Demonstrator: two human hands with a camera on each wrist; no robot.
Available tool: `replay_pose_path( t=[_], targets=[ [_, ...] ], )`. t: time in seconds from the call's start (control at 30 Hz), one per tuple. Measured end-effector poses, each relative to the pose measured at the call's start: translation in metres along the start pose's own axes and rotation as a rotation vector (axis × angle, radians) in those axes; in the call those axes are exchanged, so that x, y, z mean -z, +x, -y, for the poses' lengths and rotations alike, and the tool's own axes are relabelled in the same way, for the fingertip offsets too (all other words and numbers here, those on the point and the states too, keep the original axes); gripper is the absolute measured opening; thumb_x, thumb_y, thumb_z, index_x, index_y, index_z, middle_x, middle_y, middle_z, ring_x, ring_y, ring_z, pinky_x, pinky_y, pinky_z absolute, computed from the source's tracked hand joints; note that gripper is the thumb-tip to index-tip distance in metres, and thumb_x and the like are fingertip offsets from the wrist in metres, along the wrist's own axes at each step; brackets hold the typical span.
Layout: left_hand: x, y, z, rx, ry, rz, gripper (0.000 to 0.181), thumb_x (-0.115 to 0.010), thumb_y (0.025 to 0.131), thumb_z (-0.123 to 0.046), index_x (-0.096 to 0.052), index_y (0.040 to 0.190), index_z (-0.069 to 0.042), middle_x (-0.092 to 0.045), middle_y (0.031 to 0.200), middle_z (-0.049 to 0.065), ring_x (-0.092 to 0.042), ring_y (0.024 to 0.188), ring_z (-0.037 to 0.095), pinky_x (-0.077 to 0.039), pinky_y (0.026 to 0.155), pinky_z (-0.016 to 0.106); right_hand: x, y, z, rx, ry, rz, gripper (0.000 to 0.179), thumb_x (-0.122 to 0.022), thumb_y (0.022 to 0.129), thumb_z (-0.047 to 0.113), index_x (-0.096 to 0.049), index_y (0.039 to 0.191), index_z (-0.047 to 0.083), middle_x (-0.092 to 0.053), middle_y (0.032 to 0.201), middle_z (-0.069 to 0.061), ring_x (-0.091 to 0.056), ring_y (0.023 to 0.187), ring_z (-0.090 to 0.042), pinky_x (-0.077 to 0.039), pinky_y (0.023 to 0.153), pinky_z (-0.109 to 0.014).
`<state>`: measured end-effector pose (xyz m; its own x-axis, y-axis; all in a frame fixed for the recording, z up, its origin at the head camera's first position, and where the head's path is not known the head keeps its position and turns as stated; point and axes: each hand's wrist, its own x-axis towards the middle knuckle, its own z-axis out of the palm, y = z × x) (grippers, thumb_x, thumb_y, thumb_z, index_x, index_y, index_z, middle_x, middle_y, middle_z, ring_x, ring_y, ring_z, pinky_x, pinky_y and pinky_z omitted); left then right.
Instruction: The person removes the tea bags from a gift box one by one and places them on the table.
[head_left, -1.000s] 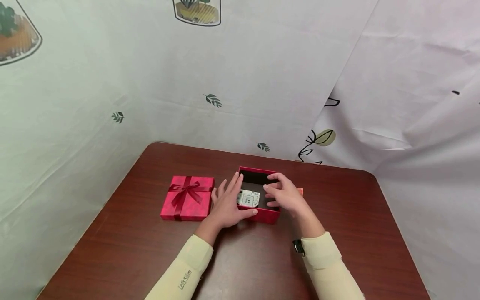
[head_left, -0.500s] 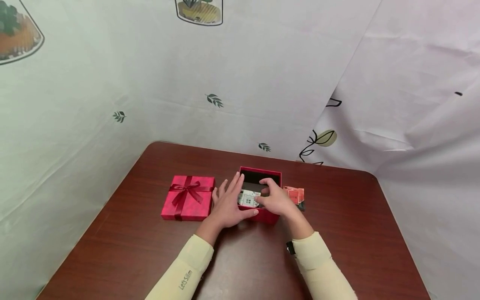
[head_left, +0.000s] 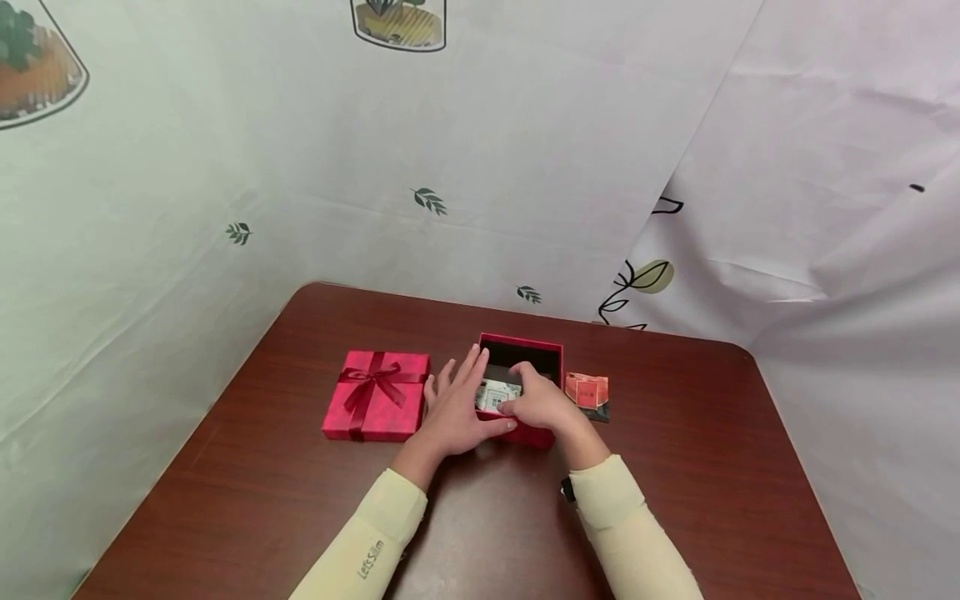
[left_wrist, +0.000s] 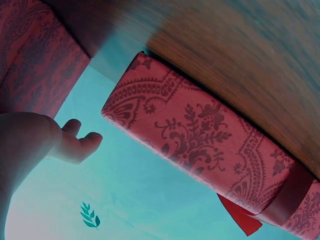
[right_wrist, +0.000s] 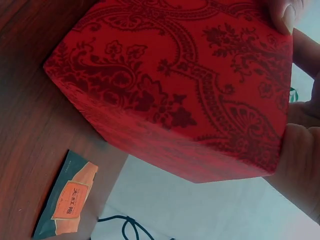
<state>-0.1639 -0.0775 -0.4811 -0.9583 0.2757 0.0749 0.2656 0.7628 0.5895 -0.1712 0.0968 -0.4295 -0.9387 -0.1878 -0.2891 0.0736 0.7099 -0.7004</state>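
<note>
A pale, marbled packet (head_left: 492,395) lies in the front left part of the lidless red box (head_left: 534,437), which stands toward the far edge of the bench (head_left: 480,533). The step in hand looks like handling this packet: the right grip (head_left: 538,403) is down inside the box, fingers bent, thumb at the packet. Whether it is grasping it or only touching, I cannot tell. The next move seems to call for either a careful pinch on one thin edge or a clean letting-go, with the walls left undisturbed. The left grip (head_left: 456,415) is unclenched, its fingers straight along the box's left side and its thumb against the front wall, apparently steadying it.

The box is straight-sided and crisp-cornered, probably stiff card, covered in dark floral scrollwork, with a dark lining. Just beside it, toward the bench's right edge, an orange and dark green packet (head_left: 588,393) lies flat. Toward the left edge sits the squarish lid (head_left: 397,412), matching in pattern, crossed by a glossy, deep red ribbon (head_left: 375,383) tied in a bow.
</note>
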Motion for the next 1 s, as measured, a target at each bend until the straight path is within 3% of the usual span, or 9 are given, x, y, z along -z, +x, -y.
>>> replay_pose_path(
  t=[0.57,1.0],
  targets=[
    [0.0,-0.001,-0.001,-0.001,0.002,0.001,0.117,-0.08,0.071,-0.062,-0.015,0.162,-0.027,-0.003,0.167,-0.01,-0.01,0.146,0.038,-0.001,0.108,0.068,-0.004,0.013,-0.002,-0.018,0.007,0.06,0.055,-0.078,0.08,0.009,-0.051,0.128,0.001,-0.06,0.112,-0.016,-0.056,0.095,-0.029,-0.05,0.084,-0.046],
    [0.0,-0.001,-0.001,-0.001,-0.003,-0.005,0.117,-0.081,0.071,-0.06,-0.016,0.162,-0.027,-0.005,0.167,-0.009,-0.01,0.146,0.038,-0.001,0.108,0.069,-0.005,0.011,0.001,0.005,0.01,-0.024,0.05,-0.082,0.079,0.008,-0.055,0.121,0.006,-0.063,0.109,-0.014,-0.058,0.09,-0.027,-0.053,0.077,-0.041]
  ],
)
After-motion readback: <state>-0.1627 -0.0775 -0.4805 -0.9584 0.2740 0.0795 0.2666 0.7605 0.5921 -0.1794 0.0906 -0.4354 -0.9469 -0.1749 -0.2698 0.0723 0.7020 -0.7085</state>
